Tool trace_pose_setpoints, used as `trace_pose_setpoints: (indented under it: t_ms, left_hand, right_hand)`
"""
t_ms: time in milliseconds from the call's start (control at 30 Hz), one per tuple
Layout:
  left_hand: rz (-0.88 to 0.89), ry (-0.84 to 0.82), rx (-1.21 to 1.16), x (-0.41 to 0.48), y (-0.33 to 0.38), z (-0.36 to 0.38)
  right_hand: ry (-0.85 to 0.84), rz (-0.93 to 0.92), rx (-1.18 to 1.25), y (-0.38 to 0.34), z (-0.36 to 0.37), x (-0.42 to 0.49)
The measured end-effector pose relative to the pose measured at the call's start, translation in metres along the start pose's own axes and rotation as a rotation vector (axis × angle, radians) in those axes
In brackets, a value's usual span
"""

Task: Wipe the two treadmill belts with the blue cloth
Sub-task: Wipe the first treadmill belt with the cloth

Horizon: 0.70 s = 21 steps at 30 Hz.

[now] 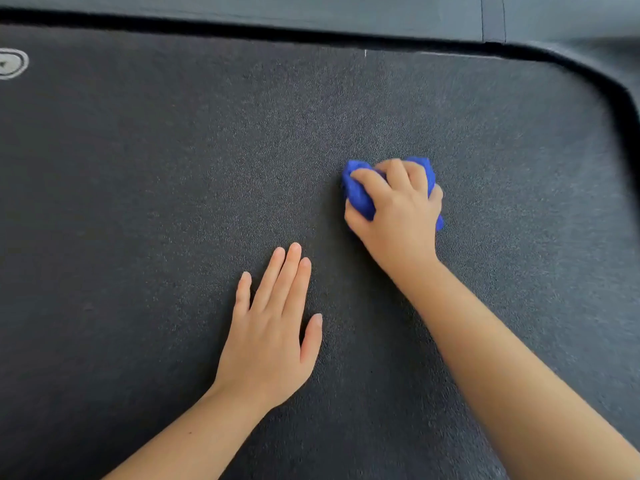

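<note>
The right hand [398,209] grips the bunched blue cloth [360,195], fingers curled over it, pressing it onto the treadmill belt [156,185] — right of centre. The left hand [273,327] lies flat on the belt, fingers straight and together, nearer and to the left, apart from the cloth. The belt is dark, speckled; a grey frame rail [277,12] runs along the far edge — a pale oval logo [12,64] sits at far left.

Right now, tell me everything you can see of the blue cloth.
The blue cloth is a bright blue, soft-looking fabric, bunched into a wad rather than spread flat. It sits on the dark textured treadmill belt, right of centre. The right hand grips it from above, fingers curled over it, hiding most of it; blue shows at the left, top and lower right of the hand. The left hand lies flat on the belt, apart from it.
</note>
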State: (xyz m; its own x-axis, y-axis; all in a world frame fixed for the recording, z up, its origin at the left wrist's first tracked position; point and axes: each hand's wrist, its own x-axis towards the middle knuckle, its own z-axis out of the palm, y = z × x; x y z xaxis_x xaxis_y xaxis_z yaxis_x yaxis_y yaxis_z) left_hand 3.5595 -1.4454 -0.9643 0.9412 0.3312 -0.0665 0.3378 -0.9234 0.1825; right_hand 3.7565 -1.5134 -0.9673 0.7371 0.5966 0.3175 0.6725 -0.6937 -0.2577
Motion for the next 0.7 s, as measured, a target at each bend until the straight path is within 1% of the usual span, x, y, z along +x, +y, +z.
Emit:
trace_pose_setpoints:
  t_ms: [67,133,233,333,400,467,567,633,700]
  left_hand:
    - [0.006,0.001,-0.005,0.000,0.000,0.000]
    - [0.004,0.000,-0.002,0.000,0.000,0.000]
    - [0.000,-0.012,0.001,0.000,0.002,-0.001]
    - [-0.001,-0.009,0.006,0.000,0.000,-0.001]
    - [0.013,-0.011,-0.005,-0.001,0.000,0.001]
    - [0.003,-0.008,-0.024,-0.001,-0.001,0.001]
    - [0.006,-0.020,-0.001,0.001,-0.002,0.000]
    - [0.005,-0.020,0.015,0.001,-0.002,0.000]
    - [-0.005,-0.009,0.016,0.000,-0.002,0.000]
  right_hand:
    - [0.011,-0.108,0.016,0.000,-0.007,-0.035]
    - [0.028,-0.124,0.034,0.003,-0.002,-0.030]
    - [0.027,-0.027,-0.009,0.000,0.011,0.025]
    - [-0.107,0.134,-0.086,0.001,0.032,0.119]
    - [-0.164,0.220,-0.114,0.009,0.040,0.175]
    - [-0.235,0.260,-0.095,0.011,0.047,0.209]
    - [-0.197,0.176,-0.075,0.012,0.046,0.198]
    - [-0.145,0.096,-0.061,0.016,0.038,0.157]
    - [-0.048,0.030,-0.015,0.019,0.027,0.097]
